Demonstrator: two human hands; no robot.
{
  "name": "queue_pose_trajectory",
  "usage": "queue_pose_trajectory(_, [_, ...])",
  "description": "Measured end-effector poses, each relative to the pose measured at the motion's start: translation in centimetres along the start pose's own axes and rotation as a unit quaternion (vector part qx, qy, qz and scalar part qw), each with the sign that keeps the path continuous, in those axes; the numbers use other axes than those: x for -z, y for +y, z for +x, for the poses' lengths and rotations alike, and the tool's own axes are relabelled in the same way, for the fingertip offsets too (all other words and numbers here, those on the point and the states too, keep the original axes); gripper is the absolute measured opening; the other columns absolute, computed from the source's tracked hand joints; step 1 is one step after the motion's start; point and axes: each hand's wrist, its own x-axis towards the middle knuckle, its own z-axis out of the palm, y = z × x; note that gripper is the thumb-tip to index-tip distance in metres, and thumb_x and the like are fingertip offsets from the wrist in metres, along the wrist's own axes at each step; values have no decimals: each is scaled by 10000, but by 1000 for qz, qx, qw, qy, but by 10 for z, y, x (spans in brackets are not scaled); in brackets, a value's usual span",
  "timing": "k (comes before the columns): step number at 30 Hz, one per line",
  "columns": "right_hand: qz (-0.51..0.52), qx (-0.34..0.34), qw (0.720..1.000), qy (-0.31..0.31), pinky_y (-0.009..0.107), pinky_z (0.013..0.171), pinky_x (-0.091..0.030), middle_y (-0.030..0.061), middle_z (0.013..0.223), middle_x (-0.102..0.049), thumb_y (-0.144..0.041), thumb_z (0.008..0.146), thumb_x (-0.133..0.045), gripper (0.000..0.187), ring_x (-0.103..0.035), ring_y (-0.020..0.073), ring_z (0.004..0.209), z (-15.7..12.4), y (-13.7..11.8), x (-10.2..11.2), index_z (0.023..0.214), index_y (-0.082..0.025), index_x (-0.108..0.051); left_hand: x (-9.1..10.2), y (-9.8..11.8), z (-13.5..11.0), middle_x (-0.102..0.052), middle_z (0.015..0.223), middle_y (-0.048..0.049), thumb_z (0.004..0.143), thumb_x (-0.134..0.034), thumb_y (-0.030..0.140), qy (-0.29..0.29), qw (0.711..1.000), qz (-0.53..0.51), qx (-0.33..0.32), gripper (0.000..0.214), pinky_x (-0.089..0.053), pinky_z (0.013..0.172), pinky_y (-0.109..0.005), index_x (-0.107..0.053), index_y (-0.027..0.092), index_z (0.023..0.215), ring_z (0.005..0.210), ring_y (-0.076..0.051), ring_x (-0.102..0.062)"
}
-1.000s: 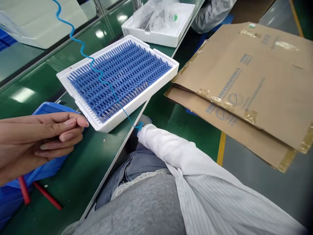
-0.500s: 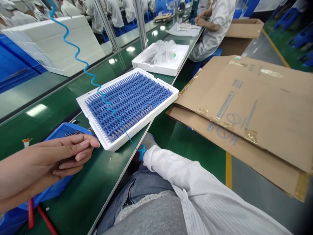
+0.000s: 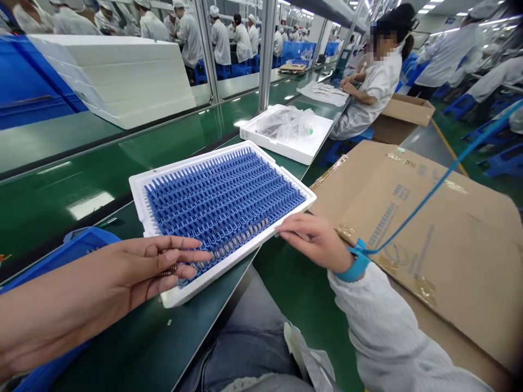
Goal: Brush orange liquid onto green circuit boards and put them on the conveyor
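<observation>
My left hand (image 3: 159,267) is loosely closed around several small coiled metal springs (image 3: 168,268), its fingertips over the near left part of a white foam tray (image 3: 220,291). Rows of upright blue plastic parts (image 3: 220,190) fill this tray. Along the nearest row, shiny metal pieces (image 3: 241,239) sit among the blue parts. At the tray's near right rim is my right hand (image 3: 312,239), its fingers pinched together at the edge. A blue wrist strap (image 3: 356,264) with a cord circles that wrist.
A blue bin (image 3: 77,250) lies partly behind my left forearm. Beyond the tray stands another foam tray (image 3: 281,147) with plastic bags. Flattened cardboard (image 3: 408,218) is at the right, stacked white foam (image 3: 122,81) at the far left. A co-worker (image 3: 376,81) sits farther along the bench.
My left hand has moved right, over the tray's near corner, and its fingers have spread somewhat, showing the springs. My right hand has come up into view at the tray's rim. The view has tilted up.
</observation>
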Motion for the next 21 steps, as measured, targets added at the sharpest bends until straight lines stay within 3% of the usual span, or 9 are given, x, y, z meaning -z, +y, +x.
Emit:
queue_pose_trajectory(3, [-62, -26, 998, 14, 300, 784, -535, 65, 964, -685, -143, 951, -571, 153, -654, 172, 873, 13, 25, 6, 1006, -192, -705, -7, 8, 14, -759, 1116, -55, 696, -802, 307, -38, 997, -29, 65, 294, -587, 666, -181, -747, 227, 974, 753, -141, -669])
queue_pose_trajectory(5, [-89, -41, 995, 12, 315, 772, -542, 54, 926, -681, -189, 954, -585, 115, -654, 173, 843, 17, 38, 1, 1018, -165, -677, -9, 9, 22, -766, 934, -42, 726, -789, 401, -53, 996, -14, 69, 276, -558, 595, -152, -753, 215, 928, 635, -111, -592])
queue_pose_trajectory(8, [-117, -59, 991, 2, 328, 743, -548, 23, 853, -650, -301, 967, -611, 167, -639, 160, 779, 21, 50, -6, 983, -136, -629, -8, 9, 32, -659, 649, -3, 770, -714, 548, -113, 990, 21, 81, 394, -465, 482, -107, -768, 192, 930, 525, -86, -475])
queue_pose_trajectory(11, [-137, -65, 988, -21, 317, 725, -541, 13, 821, -631, -358, 980, -600, 235, -622, 150, 756, 24, 55, -8, 899, -139, -624, -9, 7, 41, -614, 623, 17, 747, -718, 585, -164, 984, 27, 66, 413, -447, 498, -105, -770, 197, 881, 520, -75, -443])
queue_pose_trajectory(16, [-157, -63, 984, -58, 317, 726, -537, 15, 824, -632, -334, 985, -595, 221, -621, 153, 765, 27, 60, -7, 895, -135, -635, -18, 6, 49, -552, 625, 40, 835, -649, 536, -119, 992, 3, 28, 367, -417, 472, -112, -767, 225, 990, 484, -62, -388])
queue_pose_trajectory(21, [-168, -53, 981, -75, 321, 739, -544, 22, 836, -649, -243, 966, -612, 137, -634, 159, 786, 29, 61, -6, 894, -131, -643, -24, 6, 54, -601, 663, -21, 794, -719, 426, -115, 991, -40, 59, 269, -402, 406, -137, -776, 191, 911, 468, -81, -392])
